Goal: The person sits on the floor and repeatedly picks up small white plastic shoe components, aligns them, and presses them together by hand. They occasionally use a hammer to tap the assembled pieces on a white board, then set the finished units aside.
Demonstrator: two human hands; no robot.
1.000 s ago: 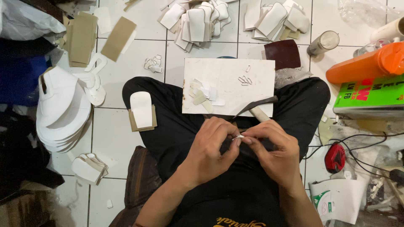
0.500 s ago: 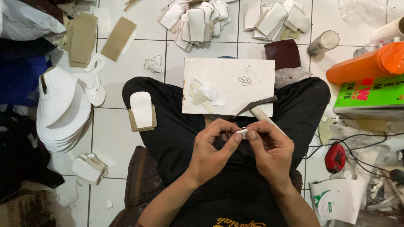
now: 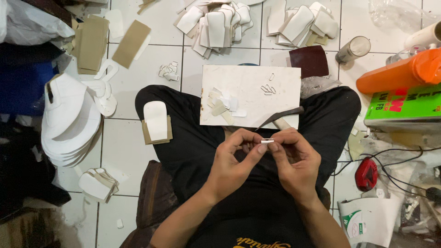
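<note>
Fingers of both our hands are meeting over our lap, pinching one small, flat white strip [image 3: 267, 140] between them. Our left hand [image 3: 234, 163] is gripping its left end with thumb and forefinger; our right hand [image 3: 294, 160] is closing on its right end the same way, so each grip is narrow and holding that strip. We are keeping it level, just near of the white rectangular board [image 3: 250, 94] that is resting across our black-trousered knees.

On that board, small white and tan scraps [image 3: 223, 104] are lying at the left, thin metal clips [image 3: 266, 89] toward the far right, and a dark curved blade tool [image 3: 278, 117] is slanting across its near right corner. A white rounded cut piece on tan backing [image 3: 156, 121] is sitting on our left thigh. Stacked white cut pieces [image 3: 69, 119] are piling on the tiled floor [image 3: 151, 69] at the left, more far ahead. An orange plastic bottle [image 3: 399, 73] is lying at the right.
</note>
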